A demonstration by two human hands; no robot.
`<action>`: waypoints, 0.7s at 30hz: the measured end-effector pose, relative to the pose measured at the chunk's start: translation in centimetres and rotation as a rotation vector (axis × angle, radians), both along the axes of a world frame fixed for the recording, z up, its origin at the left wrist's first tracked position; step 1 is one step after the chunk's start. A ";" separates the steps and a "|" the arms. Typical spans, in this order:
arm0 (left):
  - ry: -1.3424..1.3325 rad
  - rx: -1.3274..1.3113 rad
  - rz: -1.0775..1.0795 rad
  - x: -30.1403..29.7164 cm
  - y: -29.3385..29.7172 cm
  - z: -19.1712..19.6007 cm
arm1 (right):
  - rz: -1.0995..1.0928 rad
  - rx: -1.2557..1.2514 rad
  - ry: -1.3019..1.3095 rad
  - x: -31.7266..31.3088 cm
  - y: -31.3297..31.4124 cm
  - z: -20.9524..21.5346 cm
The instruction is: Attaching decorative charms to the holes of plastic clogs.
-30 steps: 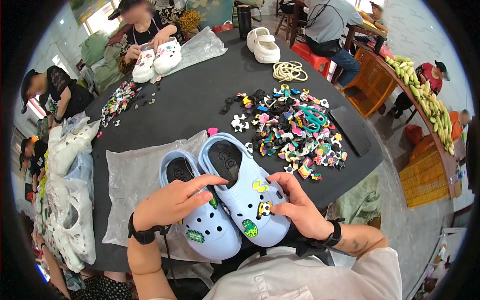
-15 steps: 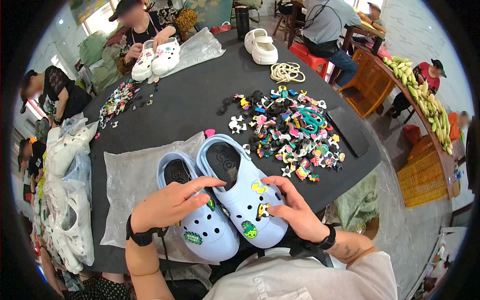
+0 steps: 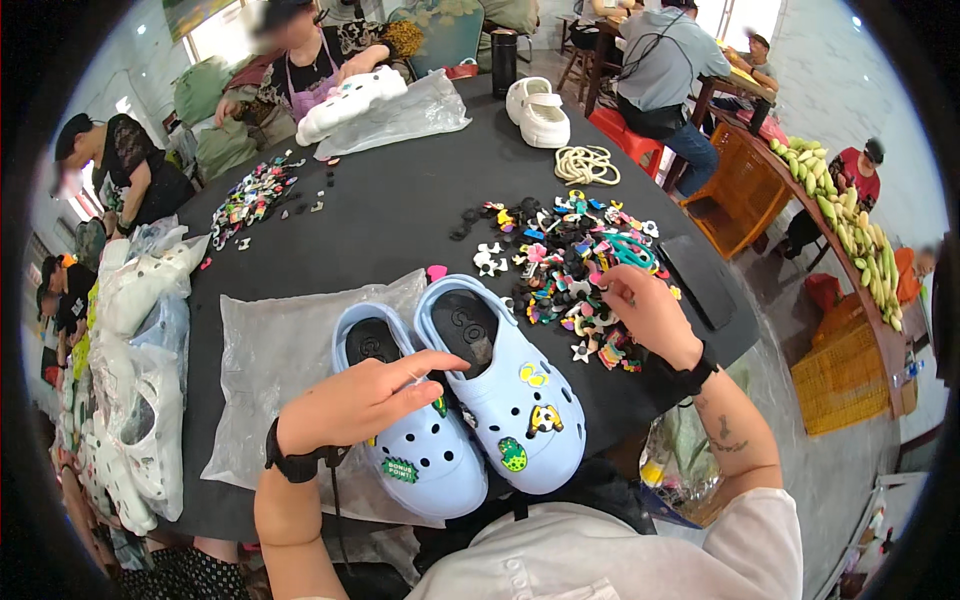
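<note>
A pair of light-blue clogs lies in front of me, the left clog (image 3: 425, 475) and the right clog (image 3: 500, 375), toes toward me. Yellow flip-flop, ball-like and green shoe charms sit on the right clog; a green charm (image 3: 400, 470) is on the left one. My left hand (image 3: 365, 400) lies across the left clog, thumb and index stretched out, the index tip at the right clog's opening. Over the heap of colourful shoe charms (image 3: 560, 260), my right hand (image 3: 645, 310) has its fingers curled together. What lies between them, if anything, is hidden.
A clear plastic bag (image 3: 270, 370) lies under the clogs. Bagged white clogs (image 3: 150, 390) line the left edge. Beside the heap are a black phone (image 3: 700, 285) and a coiled cord (image 3: 587, 165). White clogs (image 3: 540, 115) stand farther back. Across the table, a person handles a white clog (image 3: 350, 105).
My right hand has left the right clog and moved up and right to the charm heap. My left hand stays across the clogs. The person opposite has turned a white clog.
</note>
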State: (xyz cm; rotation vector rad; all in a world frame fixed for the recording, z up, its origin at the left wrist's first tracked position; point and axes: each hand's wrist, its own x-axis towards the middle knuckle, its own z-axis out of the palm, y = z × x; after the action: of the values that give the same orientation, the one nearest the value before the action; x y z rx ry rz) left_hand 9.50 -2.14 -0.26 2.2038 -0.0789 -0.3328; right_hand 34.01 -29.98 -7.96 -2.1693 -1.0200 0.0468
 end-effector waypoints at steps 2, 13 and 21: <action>0.008 -0.009 0.009 0.1 -0.2 0.3 | -0.053 -0.083 -0.076 0.3 0.7 -0.2; -0.046 0.013 -0.001 0.0 0.1 -0.6 | -0.082 0.131 -0.042 1.9 -1.5 -0.1; 0.097 0.036 0.041 0.2 -0.2 0.5 | -0.309 0.394 0.206 2.8 -5.4 -1.0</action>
State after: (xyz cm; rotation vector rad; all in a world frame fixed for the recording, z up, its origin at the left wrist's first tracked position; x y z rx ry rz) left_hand 9.69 -2.34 0.24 2.2175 0.0253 -0.4209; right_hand 36.83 -35.38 -8.96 -1.8880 -0.5186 -0.0692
